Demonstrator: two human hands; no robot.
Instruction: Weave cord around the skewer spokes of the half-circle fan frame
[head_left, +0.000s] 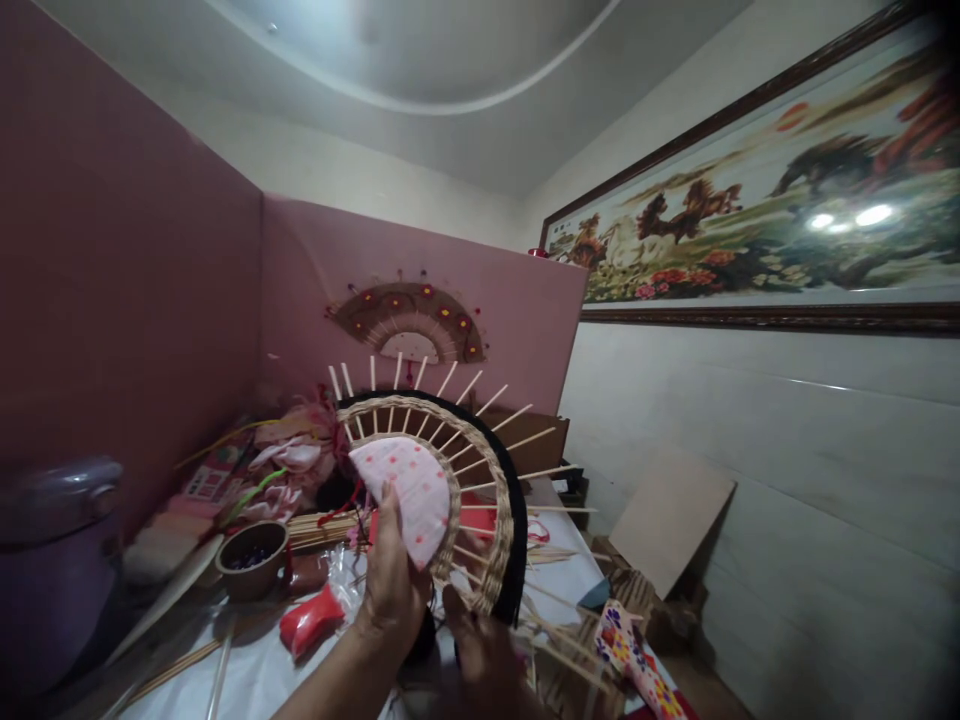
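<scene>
A woven half-round fan (493, 465) of thin wooden sticks stands tilted up before me. Straw-coloured weaving and a black outer band run around it, with bare stick ends poking out beyond. Its centre is covered by white-pink cloth (420, 490) with red dots. My left hand (394, 575) is closed around this centre, thumb pressed on the cloth. Near the fan's lower right end is my right hand (484, 650), dark and somewhat blurred. Its fingers are curled at the woven edge, and whatever is between them is hidden.
A brown bowl (253, 562) of dark beads and a red packet (311, 622) lie at left, with cloth and sticks behind. A finished fan (450, 322) hangs on the pink board (517, 310). At right are a flowered piece (634, 655) and a leaning board (675, 520).
</scene>
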